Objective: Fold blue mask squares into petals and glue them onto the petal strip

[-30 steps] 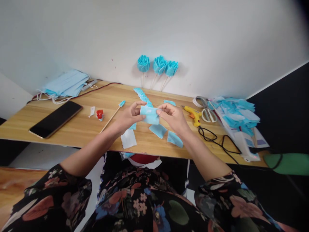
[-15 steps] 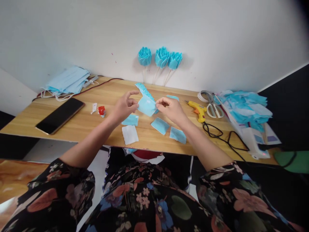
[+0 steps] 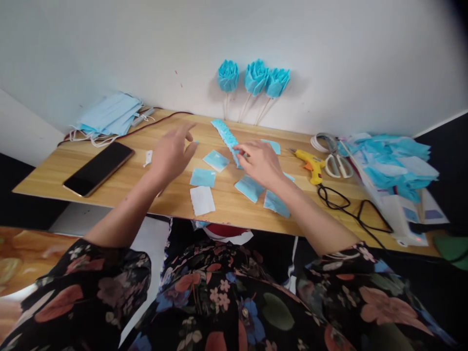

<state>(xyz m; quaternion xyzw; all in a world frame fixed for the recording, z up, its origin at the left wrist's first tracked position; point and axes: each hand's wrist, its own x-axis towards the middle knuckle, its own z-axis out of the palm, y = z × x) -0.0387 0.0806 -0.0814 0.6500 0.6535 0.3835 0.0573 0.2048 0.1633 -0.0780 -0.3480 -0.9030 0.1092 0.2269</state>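
Note:
My left hand [image 3: 171, 152] is over the left-centre of the table, fingers apart, with nothing seen in it. My right hand [image 3: 260, 162] has its fingertips at the lower end of a ruffled blue strip [image 3: 224, 134]; its fingers are bent, and whether they grip the strip is unclear. Between my hands lies a blue piece [image 3: 216, 160], with another blue piece [image 3: 203, 178] and a white piece [image 3: 202, 200] nearer the front edge. More blue pieces [image 3: 249, 188] lie below and beside my right hand.
Three blue flowers on sticks [image 3: 256, 78] lean on the wall. At left are a phone [image 3: 99, 169] and stacked masks [image 3: 109, 114]. To the right are a yellow glue gun [image 3: 310, 165] with a black cable, scissors [image 3: 338, 165] and a blue-white fabric heap [image 3: 395, 158].
The blue piece held between my hands now lies on the table. My left hand has moved left, over where the red wrapper showed. My right hand has come to the ruffled strip.

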